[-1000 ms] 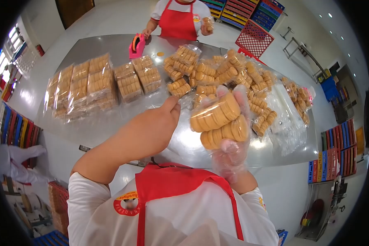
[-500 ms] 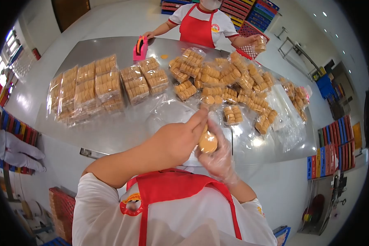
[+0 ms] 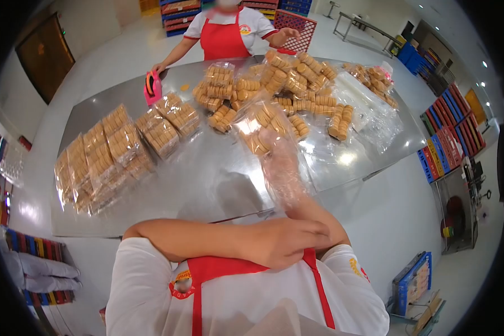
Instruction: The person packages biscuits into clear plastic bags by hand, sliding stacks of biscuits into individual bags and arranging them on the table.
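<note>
My right hand point(image 3: 281, 162), in a clear plastic glove, reaches forward over the metal table with its fingers on a clear bag of round biscuits point(image 3: 256, 144). The bag stands tilted against the pile; part of the grip is hidden by the plastic. My left hand point(image 3: 288, 239) is bare and lies across my right forearm near my chest, its fingers bent and close together with nothing visible in them. Beyond the held bag spreads a loose pile of bagged biscuits point(image 3: 297, 81).
Bagged biscuits stand in neat rows point(image 3: 98, 159) on the left of the metal table point(image 3: 207, 193). A pink tape dispenser point(image 3: 152, 88) is at the far edge, beside the hand of a co-worker in a red apron point(image 3: 224, 39). Clear plastic bags point(image 3: 369, 120) lie on the right.
The loose biscuits between my hands are gone from there; my right hand has moved forward to a filled bag by the pile. My left hand has drawn back toward my chest. The view has shifted.
</note>
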Demonstrator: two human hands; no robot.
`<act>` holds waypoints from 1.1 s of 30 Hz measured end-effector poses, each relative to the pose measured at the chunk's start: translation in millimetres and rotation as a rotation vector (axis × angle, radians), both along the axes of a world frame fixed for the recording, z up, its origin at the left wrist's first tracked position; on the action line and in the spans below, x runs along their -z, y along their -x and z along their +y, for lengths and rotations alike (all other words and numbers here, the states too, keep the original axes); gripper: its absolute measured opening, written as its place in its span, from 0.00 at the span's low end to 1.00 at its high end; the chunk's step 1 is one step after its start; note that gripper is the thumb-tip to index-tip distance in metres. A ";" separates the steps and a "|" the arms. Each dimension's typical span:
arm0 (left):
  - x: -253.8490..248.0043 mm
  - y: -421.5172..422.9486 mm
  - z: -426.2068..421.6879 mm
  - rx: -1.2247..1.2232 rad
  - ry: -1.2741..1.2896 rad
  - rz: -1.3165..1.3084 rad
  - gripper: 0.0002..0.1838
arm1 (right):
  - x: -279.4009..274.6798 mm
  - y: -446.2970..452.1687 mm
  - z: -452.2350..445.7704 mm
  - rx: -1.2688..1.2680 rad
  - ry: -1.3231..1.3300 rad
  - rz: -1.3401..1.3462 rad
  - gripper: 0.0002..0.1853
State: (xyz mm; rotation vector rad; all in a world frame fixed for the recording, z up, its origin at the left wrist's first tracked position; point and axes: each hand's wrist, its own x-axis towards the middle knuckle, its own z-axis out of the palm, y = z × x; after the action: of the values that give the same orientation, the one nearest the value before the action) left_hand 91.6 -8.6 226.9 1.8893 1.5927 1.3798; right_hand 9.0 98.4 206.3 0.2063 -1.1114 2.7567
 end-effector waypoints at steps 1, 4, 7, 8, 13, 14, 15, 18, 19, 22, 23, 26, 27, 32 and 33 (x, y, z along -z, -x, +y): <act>-11.0 2.5 -14.9 -0.080 -0.062 -0.047 0.18 | 3.6 7.6 1.1 0.088 -0.087 0.092 0.43; -62.2 11.5 -67.7 -0.308 -0.247 -0.177 0.11 | 2.3 21.0 -1.4 0.231 -0.317 0.305 0.46; -107.7 -0.8 -112.5 -0.312 -0.509 -0.300 0.08 | -12.4 6.1 -17.4 0.220 -0.394 0.319 0.47; -118.1 -6.1 -122.6 -0.273 -0.584 -0.343 0.07 | -18.6 2.3 -22.9 0.209 -0.393 0.308 0.47; -156.2 -40.1 -136.0 -0.064 -0.658 -0.630 0.04 | -2.0 -5.2 -41.5 0.148 -0.328 0.283 0.47; -162.2 -48.2 -135.4 -0.046 -0.641 -0.686 0.04 | 2.1 -5.6 -43.6 0.146 -0.323 0.283 0.48; -166.8 -55.2 -135.0 -0.033 -0.623 -0.743 0.04 | 4.3 -5.8 -44.6 0.145 -0.320 0.281 0.49; -156.9 -67.6 -136.2 0.002 -0.681 -0.782 0.07 | 6.0 -7.8 -45.4 0.115 -0.326 0.280 0.50; -147.8 -69.3 -136.7 0.022 -0.737 -0.764 0.08 | 5.9 -8.7 -44.0 0.115 -0.341 0.274 0.50; -181.2 -87.7 -140.6 -0.277 -0.545 -0.737 0.12 | 4.4 -10.2 -37.5 0.126 -0.368 0.277 0.51; -201.2 -96.3 -142.6 -0.406 -0.405 -0.731 0.14 | 5.9 -10.0 -35.2 0.129 -0.369 0.283 0.51; -185.4 -85.3 -151.4 -0.187 -0.622 -0.581 0.13 | 8.3 -14.9 -27.9 0.126 -0.332 0.258 0.50; -176.5 -80.2 -154.1 -0.129 -0.694 -0.530 0.13 | 9.1 -16.0 -25.9 0.119 -0.311 0.247 0.50; -139.7 -64.2 -180.3 -0.052 -0.952 -0.349 0.12 | 17.4 -23.2 -3.9 0.063 -0.286 0.199 0.45; -130.2 -62.6 -188.4 -0.081 -0.983 -0.341 0.12 | 13.3 -23.0 -0.5 0.055 -0.274 0.175 0.45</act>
State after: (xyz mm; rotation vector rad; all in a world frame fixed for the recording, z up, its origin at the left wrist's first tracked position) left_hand 154.2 -197.0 357.1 1.8330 0.8615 2.6662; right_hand 32.0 97.9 193.0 0.4340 -1.4179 2.4750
